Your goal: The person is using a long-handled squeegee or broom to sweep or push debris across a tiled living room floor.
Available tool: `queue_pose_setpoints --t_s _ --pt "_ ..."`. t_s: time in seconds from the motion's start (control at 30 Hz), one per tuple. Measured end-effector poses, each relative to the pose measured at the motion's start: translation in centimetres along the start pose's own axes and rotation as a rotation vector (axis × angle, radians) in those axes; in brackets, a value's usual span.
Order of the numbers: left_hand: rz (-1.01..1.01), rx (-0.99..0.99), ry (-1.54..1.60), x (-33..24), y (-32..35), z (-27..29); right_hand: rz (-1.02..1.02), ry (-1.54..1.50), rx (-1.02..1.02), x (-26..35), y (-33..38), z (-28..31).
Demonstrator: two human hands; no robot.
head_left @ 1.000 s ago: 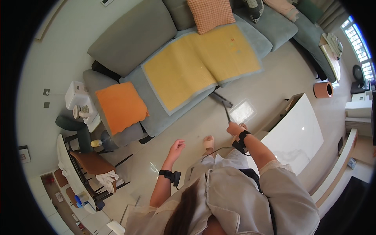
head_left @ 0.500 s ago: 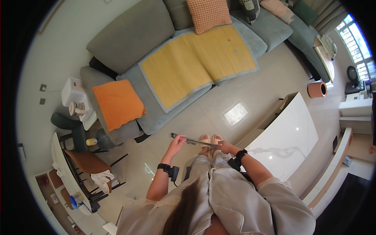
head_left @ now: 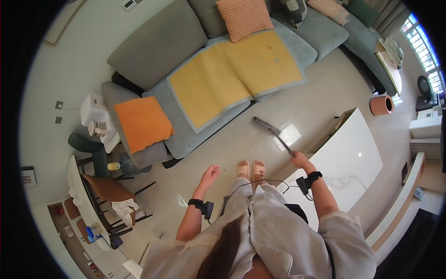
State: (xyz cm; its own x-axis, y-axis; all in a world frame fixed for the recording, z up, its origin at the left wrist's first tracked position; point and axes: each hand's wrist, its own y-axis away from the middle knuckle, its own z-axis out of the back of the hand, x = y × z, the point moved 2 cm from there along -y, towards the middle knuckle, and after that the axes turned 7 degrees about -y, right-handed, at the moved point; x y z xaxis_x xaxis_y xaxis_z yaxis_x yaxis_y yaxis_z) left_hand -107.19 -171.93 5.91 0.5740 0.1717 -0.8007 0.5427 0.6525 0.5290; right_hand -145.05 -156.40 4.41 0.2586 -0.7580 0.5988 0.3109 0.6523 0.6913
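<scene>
My right hand [head_left: 303, 161] grips the near end of a long, thin, dark stick with a thicker, bar-like far part [head_left: 266, 125]. It slants up and left from my fist, over the floor between the sofa and the coffee table. The exact kind of tool cannot be made out. My left hand [head_left: 211, 175] is apart from the stick, holding nothing, its fingers loosely bent and spread. Each wrist wears a black strap with a small box; a thin cable [head_left: 274, 181] loops across in front of my clothes.
Ahead stands a grey sofa [head_left: 153, 44] with a yellow mat [head_left: 209, 88] and an orange cushion [head_left: 144, 123]. A white marble-top coffee table [head_left: 346, 158] is close on my right. To the left are a brown chair [head_left: 107, 189] and a dining table. A pink bin [head_left: 382, 106] stands far right.
My left hand has let go of the stick. My right hand has moved right and forward with it, and its far part now points out over the floor toward the sofa.
</scene>
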Motion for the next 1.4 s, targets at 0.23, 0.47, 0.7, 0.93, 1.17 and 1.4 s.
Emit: queue_pose_setpoints --t_s 0.23,0.47,0.7,0.93,1.17,1.4 --pt "-0.004 0.012 -0.021 0.3 2.5 -1.0 -0.143 -0.016 -0.079 -2.8 -1.4 -2.0" --pt "0.006 0.002 0.008 2.6 4.4 2.0 -0.171 -0.003 0.236 -5.2 -1.8 -9.7" --pt "-0.002 -0.031 0.024 7.8 9.5 7.9 -0.077 0.281 0.415 5.1 3.5 -20.5" --pt "0.086 -0.088 0.096 17.5 16.8 17.7 -0.096 0.445 0.534 7.1 7.3 -35.8" --pt "0.143 -0.078 0.090 21.5 20.8 21.3 -0.191 0.450 0.615 7.6 13.3 -44.7" --pt "0.056 -0.040 0.147 23.7 22.3 20.4 -0.043 0.524 0.604 7.4 16.9 -46.2"
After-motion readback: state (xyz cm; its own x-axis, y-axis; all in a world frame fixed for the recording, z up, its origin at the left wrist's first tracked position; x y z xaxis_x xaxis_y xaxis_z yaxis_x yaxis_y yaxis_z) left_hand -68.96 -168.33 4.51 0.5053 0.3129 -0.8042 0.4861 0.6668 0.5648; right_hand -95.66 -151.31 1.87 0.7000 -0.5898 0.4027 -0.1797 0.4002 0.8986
